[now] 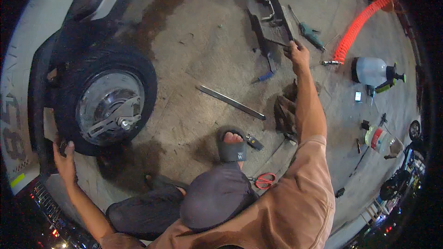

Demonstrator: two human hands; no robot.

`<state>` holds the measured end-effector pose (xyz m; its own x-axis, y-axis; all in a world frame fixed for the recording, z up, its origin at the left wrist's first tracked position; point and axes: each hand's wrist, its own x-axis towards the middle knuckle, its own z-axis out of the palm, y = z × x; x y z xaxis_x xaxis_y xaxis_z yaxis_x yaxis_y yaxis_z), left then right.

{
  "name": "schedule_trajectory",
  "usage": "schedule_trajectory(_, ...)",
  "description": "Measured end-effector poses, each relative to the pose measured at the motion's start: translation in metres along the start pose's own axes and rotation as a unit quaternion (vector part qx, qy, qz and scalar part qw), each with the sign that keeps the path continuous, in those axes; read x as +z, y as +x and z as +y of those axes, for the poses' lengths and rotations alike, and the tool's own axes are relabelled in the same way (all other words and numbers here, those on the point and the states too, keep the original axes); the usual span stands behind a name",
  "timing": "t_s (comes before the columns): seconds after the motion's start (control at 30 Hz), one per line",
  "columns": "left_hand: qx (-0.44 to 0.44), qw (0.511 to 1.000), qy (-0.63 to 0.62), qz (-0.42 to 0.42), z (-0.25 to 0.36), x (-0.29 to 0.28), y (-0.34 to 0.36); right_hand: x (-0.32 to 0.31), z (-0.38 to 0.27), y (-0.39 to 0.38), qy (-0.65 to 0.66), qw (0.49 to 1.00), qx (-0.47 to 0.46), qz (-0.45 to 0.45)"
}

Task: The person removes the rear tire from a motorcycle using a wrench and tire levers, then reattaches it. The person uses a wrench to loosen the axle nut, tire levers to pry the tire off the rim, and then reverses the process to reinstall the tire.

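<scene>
Left head-worn fisheye; looks down over knee (218, 198), left hand (66, 162) and right hand (299, 57) near, floor (198, 60) beyond.

Coiled orange-red plastic hose (356, 27) on grey concrete floor (203, 50)
Translucent white pump sprayer (371, 71) nearby; red-handled scissors (265, 181) well apart.

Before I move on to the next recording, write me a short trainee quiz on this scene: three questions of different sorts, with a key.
1. Which of the person's hands grips the long black part?
A) left
B) right
C) both
2. True or false: the flat metal bar lies on the floor, apart from the wheel.
3. What colour are the handles of the scissors on the floor?

Key:
1. B, the right hand, at the part's near end.
2. True.
3. Red.
</scene>
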<state>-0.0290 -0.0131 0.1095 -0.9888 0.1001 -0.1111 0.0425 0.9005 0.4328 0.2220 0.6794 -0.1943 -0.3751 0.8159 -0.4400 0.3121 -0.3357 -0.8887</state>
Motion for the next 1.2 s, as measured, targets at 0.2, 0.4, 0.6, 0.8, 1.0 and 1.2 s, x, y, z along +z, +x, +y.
schedule_trajectory(0.2,0.005,0.999,0.04,0.011,-0.004,0.0,0.001,0.011,0.026,-0.068,-0.321,0.841,-0.436,0.012)
schedule_trajectory(0.4,-0.084,0.996,-0.011,-0.007,-0.015,-0.003,0.007,0.017,0.043,-0.102,-0.599,0.667,-0.399,-0.192)
schedule_trajectory(0.6,-0.05,0.998,-0.017,-0.015,-0.031,-0.007,0.008,-0.007,0.051,-0.129,-0.441,0.804,-0.36,-0.173)
schedule_trajectory(0.8,-0.005,1.0,0.002,0.001,-0.017,-0.002,0.008,-0.054,0.053,-0.212,-0.541,0.778,-0.283,-0.147)
schedule_trajectory(1.0,0.049,0.992,0.113,0.016,-0.012,-0.012,0.012,-0.109,0.027,-0.206,-0.689,0.72,-0.06,-0.059)
schedule_trajectory(1.2,-0.096,0.994,-0.06,-0.005,-0.032,-0.014,0.019,-0.172,-0.005,-0.211,-0.676,0.733,-0.067,0.036)
